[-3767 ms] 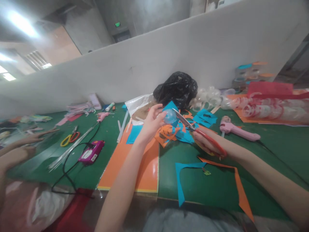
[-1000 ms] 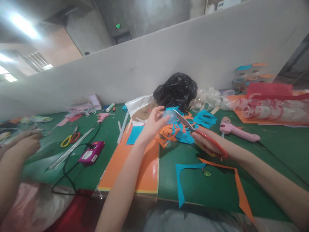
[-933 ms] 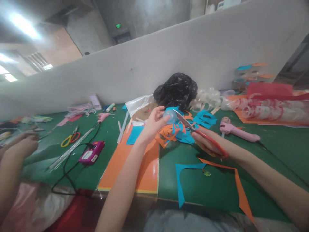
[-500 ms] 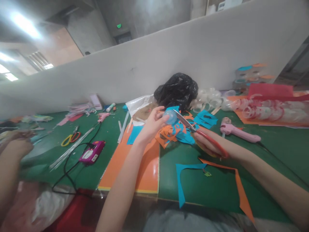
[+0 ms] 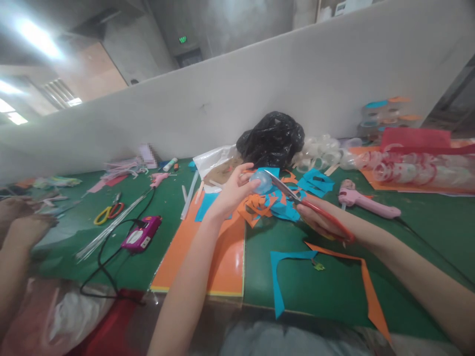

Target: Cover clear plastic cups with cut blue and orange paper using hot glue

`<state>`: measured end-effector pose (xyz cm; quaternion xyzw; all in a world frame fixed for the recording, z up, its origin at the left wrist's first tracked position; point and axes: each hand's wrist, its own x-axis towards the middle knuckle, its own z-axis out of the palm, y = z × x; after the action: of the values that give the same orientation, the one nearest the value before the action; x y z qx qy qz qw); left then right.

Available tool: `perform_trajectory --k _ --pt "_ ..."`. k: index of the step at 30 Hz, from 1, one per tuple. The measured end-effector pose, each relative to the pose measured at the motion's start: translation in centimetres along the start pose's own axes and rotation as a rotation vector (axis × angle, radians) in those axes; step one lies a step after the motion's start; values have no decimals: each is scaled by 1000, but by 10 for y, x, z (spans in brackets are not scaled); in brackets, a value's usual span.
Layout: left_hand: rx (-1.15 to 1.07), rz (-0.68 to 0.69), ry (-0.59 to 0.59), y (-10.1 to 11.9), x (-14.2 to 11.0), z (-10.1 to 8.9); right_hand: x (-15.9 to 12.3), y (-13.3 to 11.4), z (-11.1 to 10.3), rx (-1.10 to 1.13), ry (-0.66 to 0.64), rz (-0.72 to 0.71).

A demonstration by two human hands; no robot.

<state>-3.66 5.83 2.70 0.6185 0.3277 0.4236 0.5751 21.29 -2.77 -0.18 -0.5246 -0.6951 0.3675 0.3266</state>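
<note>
My left hand grips a small clear plastic cup, with blue paper against it. Red-handled scissors are in my right hand, their blades pointing up and left, with the tips at the cup's right edge. Whether the blades have paper between them I cannot tell. Below the cup lies a heap of orange scraps and blue scraps. Nearer to me rest a cut blue strip and an orange strip.
Orange sheets lie under my left forearm. A pink glue gun is at right, rows of plastic cups behind it. A black bag stands at the partition. At left are a purple power box and another person's hands.
The cup and my left hand have shifted very slightly left, and the scissors have turned a little in my right hand. At far left the other person's hands have moved.
</note>
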Motion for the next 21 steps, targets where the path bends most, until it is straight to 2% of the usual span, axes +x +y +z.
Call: perform_trajectory --k 3,7,12,16,21 --pt "-11 12 10 1 1 0 2 6 1 31 -71 42" --pt "-30 29 68 1 3 2 4 14 2 48 -89 87" --pt "-65 56 140 -1 5 3 1 6 0 36 -104 92" --pt "-80 45 121 -2 4 4 -2 0 -2 39 -119 42" --pt "-53 29 83 -3 3 4 -2 6 -1 16 -141 17"
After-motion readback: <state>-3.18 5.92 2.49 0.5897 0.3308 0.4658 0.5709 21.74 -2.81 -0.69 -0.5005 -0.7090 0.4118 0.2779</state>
